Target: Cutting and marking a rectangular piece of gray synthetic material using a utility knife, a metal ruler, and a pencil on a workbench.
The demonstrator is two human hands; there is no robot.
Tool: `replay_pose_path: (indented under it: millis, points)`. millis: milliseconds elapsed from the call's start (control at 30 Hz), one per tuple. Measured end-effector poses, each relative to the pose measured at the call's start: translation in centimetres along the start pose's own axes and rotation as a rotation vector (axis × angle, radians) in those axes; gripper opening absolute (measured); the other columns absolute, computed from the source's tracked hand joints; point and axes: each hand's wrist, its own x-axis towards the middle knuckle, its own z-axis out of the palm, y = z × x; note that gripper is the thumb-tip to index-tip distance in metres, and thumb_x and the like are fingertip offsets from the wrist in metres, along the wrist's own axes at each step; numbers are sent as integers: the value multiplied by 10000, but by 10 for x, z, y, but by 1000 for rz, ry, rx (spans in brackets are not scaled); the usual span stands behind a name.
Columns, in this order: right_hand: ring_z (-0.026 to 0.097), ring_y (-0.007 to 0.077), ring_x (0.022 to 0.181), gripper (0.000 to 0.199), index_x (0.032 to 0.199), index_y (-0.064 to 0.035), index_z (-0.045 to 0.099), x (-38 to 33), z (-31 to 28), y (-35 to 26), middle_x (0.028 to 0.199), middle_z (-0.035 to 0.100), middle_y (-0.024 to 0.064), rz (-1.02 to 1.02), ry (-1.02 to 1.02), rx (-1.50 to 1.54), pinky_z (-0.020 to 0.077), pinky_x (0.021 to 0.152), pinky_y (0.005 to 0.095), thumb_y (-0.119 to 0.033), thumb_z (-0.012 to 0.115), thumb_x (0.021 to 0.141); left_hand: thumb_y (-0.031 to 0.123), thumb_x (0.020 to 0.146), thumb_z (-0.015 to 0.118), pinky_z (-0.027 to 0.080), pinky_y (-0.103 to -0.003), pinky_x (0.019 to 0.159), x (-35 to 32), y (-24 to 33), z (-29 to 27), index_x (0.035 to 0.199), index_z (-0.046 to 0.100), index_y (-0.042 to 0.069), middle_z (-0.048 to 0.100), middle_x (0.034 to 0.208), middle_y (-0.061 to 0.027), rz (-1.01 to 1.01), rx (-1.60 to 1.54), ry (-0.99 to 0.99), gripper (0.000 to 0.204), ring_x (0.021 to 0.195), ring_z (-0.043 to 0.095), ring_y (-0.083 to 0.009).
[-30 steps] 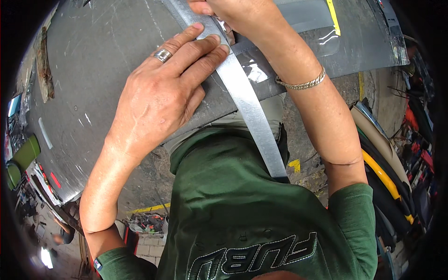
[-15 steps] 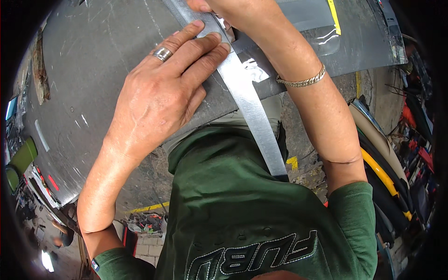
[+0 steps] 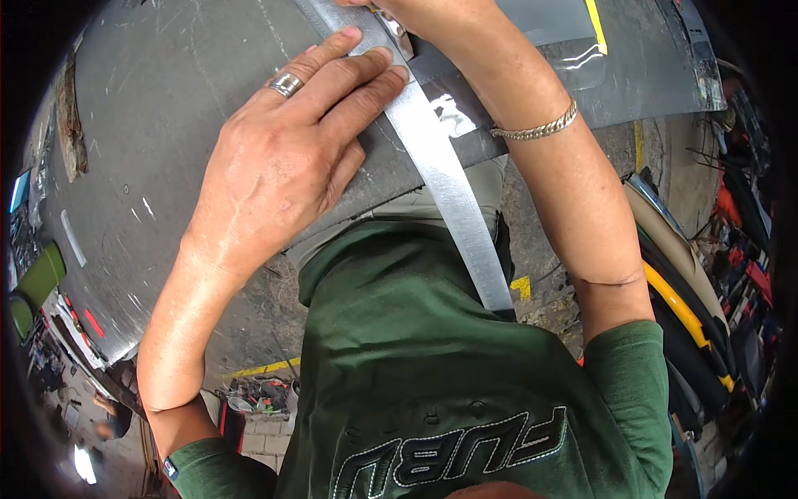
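A long metal straightedge (image 3: 453, 204) runs slantwise across the dark grey work surface (image 3: 208, 50), its near end hanging past the edge against my shirt. My left hand (image 3: 278, 154), with a ring on one finger, presses its outstretched fingertips onto the straightedge. At the top rim, my right hand (image 3: 436, 12) is curled closed beside the straightedge's right side. Its fingers are partly cut off by the picture's edge. A shiny, metal-looking piece (image 3: 399, 37) shows just under that hand; what the fingers grip cannot be made out. Grey sheet material (image 3: 532, 21) lies under and beyond my right forearm.
A yellow strip (image 3: 596, 29) lies on the grey sheet at the upper right. Rolls of material (image 3: 677, 308), black, beige and yellow, stand at the right. A green roll (image 3: 41, 279) sits by the left edge. Assorted clutter (image 3: 258, 395) rests on the floor below the table.
My right hand has shifted slightly up and farther out of the picture. My left hand stays spread on the straightedge, nearly in the same place.
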Motion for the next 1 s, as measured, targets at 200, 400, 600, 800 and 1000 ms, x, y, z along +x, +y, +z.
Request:
replay_pose_path:
  millis: [200, 400, 600, 800, 1000]
  points:
    - [443, 109, 431, 428, 851, -59, 553, -9, 16, -26, 633, 508, 20, -83, 15, -56, 356, 389, 277, -405, 450, 1081, -19, 839, 655, 502, -440, 1109, 1, 0, -2, 1376, 650, 137, 626, 1414, -61, 33, 33, 31, 559, 1420, 510, -298]
    - [559, 144, 533, 425, 1120, -36, 606, -32, -18, -78, 745, 585, 29, -275, 263, 34, 490, 517, 285, -453, 536, 1073, 111, 908, 701, 528, -411, 1057, -10, 8, 7, 1292, 668, 87, 643, 1348, -59, 36, 94, 119, 386, 1358, 565, -289]
    - [640, 123, 782, 341, 1210, -1, 616, -138, -154, -127, 886, 675, 70, -231, 209, -257, 517, 653, 268, -307, 629, 1059, 67, 978, 642, 519, -403, 1085, -8, 0, -9, 1335, 679, 117, 625, 1379, -85, -34, -116, 164, 363, 1374, 556, -297]
    - [676, 324, 1100, 463, 1375, 89, 493, -262, -171, -70, 1214, 647, 188, -26, 408, 397, 608, 978, 385, -144, 665, 1014, 139, 998, 662, 523, -388, 1051, -3, -35, -26, 1270, 730, 117, 661, 1351, -95, -163, -209, 223, 281, 1301, 620, -279]
    - [625, 328, 1189, 486, 1433, 106, 421, -307, -119, -5, 1374, 488, 180, 90, 403, 1510, 621, 940, 363, -140, 607, 1056, 186, 1005, 673, 524, -357, 1022, 20, -42, -34, 1218, 744, 64, 713, 1246, -123, -84, -256, 193, 255, 1239, 654, -266]
